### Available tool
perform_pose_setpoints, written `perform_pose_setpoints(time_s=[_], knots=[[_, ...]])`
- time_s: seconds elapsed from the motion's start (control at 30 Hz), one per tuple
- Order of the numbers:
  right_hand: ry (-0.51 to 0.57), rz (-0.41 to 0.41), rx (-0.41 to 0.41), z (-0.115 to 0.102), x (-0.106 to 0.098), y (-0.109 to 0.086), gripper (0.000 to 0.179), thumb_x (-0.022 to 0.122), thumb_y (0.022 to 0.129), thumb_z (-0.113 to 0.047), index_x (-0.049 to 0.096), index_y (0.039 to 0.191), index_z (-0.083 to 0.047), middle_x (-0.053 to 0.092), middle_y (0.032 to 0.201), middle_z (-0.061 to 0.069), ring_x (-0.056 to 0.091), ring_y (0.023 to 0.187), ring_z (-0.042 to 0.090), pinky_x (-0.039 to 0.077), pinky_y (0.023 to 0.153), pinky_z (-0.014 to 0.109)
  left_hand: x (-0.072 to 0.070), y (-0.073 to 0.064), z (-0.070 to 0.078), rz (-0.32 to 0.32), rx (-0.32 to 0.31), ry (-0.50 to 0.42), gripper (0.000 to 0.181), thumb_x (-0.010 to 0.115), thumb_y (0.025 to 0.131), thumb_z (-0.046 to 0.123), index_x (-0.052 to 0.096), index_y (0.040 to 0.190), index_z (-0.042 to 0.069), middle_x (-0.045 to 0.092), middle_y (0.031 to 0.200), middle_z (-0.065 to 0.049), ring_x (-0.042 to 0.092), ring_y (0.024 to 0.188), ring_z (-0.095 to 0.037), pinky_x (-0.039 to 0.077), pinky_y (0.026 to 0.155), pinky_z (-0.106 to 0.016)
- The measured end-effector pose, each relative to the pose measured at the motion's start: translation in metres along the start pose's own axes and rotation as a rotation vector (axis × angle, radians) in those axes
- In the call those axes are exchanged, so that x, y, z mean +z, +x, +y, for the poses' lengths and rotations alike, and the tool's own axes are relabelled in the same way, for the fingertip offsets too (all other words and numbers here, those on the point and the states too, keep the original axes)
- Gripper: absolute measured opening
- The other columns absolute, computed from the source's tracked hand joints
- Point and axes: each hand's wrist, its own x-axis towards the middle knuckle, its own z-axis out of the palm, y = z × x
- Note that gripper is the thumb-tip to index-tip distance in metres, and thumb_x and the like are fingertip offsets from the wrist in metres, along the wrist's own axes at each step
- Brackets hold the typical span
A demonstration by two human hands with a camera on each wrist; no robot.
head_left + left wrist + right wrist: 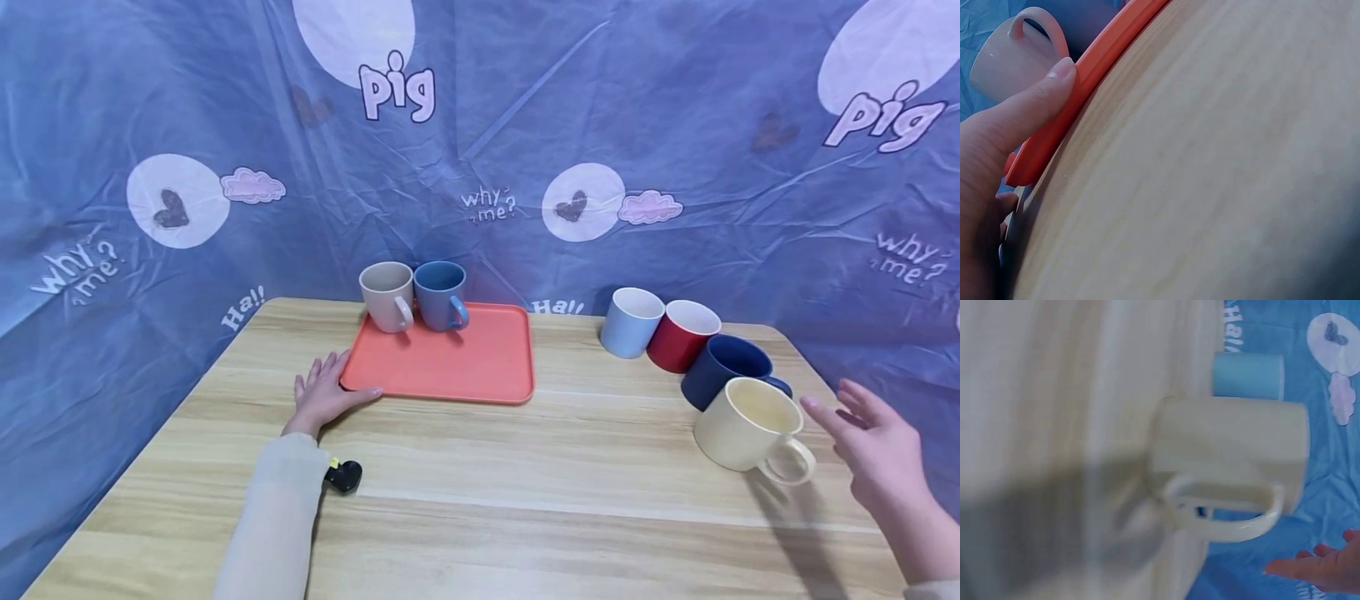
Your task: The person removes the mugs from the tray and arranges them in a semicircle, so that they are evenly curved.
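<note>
I'm watching the smooth, round-cornered coral tray lying on the wood-grained table, bearing a grey mug and a blue mug. The left hand is touching its near-left corner, fingers spread; the right hand is hovering, fingers loosely extended, beside the cylindrical cream mug.

Comprises six cups, with four handles visible among them, together with one tray and one table.
</note>
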Motion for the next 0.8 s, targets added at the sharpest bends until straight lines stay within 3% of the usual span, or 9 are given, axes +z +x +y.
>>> perform_pose_setpoints(time_s=[0.1,0.17,0.23,0.3,0.37,0.43,0.53,0.67,0.8], knots=[[-0.080,-0.025,-0.017,-0.038,0.011,-0.006,0.066,0.060,0.082,-0.022,0.023,0.136,-0.030,0.033,0.132,-0.012,0.037,0.107,-0.005,0.039,0.056,0.009,0.000,0.000,-0.002,0.001,-0.003,0.002,0.106,0.055,0.061,0.070,0.016,0.139,0.011,0.009,0.140,-0.021,-0.004,0.125,-0.039,-0.011,0.091,-0.058],[-0.134,-0.050,-0.004,-0.065,0.021,-0.015,0.068,0.057,0.083,-0.027,0.017,0.138,-0.027,0.023,0.139,-0.006,0.029,0.116,0.000,0.039,0.071,0.011,0.000,0.001,-0.002,0.000,-0.003,0.002,0.106,0.055,0.060,0.071,0.016,0.139,0.011,0.009,0.140,-0.021,-0.004,0.125,-0.039,-0.012,0.091,-0.058],[-0.156,-0.071,-0.003,-0.085,0.030,-0.019,0.069,0.055,0.084,-0.030,0.014,0.139,-0.026,0.018,0.140,-0.002,0.022,0.121,0.005,0.031,0.089,0.016,0.000,0.001,-0.002,0.003,-0.004,0.001,0.107,0.054,0.060,0.071,0.016,0.139,0.011,0.009,0.140,-0.021,-0.004,0.126,-0.038,-0.012,0.091,-0.057],[-0.154,-0.082,-0.003,-0.100,0.038,-0.020,0.069,0.055,0.084,-0.032,0.013,0.139,-0.026,0.017,0.140,-0.002,0.018,0.124,0.011,0.020,0.098,0.032,0.000,0.001,-0.001,0.005,0.000,-0.002,0.106,0.055,0.060,0.071,0.016,0.139,0.011,0.009,0.140,-0.021,-0.004,0.125,-0.039,-0.012,0.091,-0.057],[-0.172,-0.100,-0.014,-0.112,0.045,-0.017,0.069,0.055,0.083,-0.034,0.014,0.139,-0.026,0.018,0.140,0.000,0.019,0.124,0.014,0.016,0.100,0.032,0.000,0.002,-0.001,0.007,0.002,-0.001,0.106,0.055,0.060,0.070,0.016,0.139,0.011,0.009,0.140,-0.021,-0.004,0.125,-0.039,-0.011,0.091,-0.057],[-0.210,-0.131,-0.052,-0.123,0.053,-0.012,0.070,0.055,0.083,-0.035,0.014,0.139,-0.022,0.018,0.140,0.008,0.022,0.124,0.018,0.021,0.098,0.027,0.000,0.002,-0.002,0.010,0.001,-0.001,0.106,0.055,0.060,0.071,0.017,0.139,0.011,0.009,0.140,-0.021,-0.004,0.126,-0.038,-0.011,0.091,-0.057],[-0.263,-0.177,-0.118,-0.138,0.066,-0.003,0.072,0.054,0.083,-0.036,0.015,0.139,-0.012,0.020,0.138,0.019,0.026,0.122,0.026,0.027,0.096,0.032,0.000,0.002,-0.002,0.013,-0.003,0.002,0.107,0.055,0.059,0.071,0.017,0.139,0.012,0.010,0.140,-0.020,-0.004,0.126,-0.038,-0.011,0.091,-0.057],[-0.295,-0.208,-0.181,-0.157,0.089,0.006,0.075,0.054,0.083,-0.039,0.017,0.137,-0.003,0.022,0.134,0.026,0.028,0.117,0.040,0.025,0.091,0.052,0.001,0.002,-0.003,0.016,-0.008,0.002,0.107,0.056,0.059,0.071,0.017,0.139,0.012,0.010,0.140,-0.020,-0.003,0.126,-0.038,-0.011,0.091,-0.057],[-0.283,-0.234,-0.213,-0.171,0.113,0.010,0.077,0.055,0.081,-0.041,0.019,0.136,0.000,0.025,0.133,0.027,0.030,0.116,0.041,0.027,0.090,0.052,0.002,0.002,-0.003,0.017,-0.009,0.000,0.107,0.056,0.059,0.071,0.017,0.139,0.011,0.011,0.140,-0.021,-0.003,0.126,-0.038,-0.011,0.091,-0.057]])
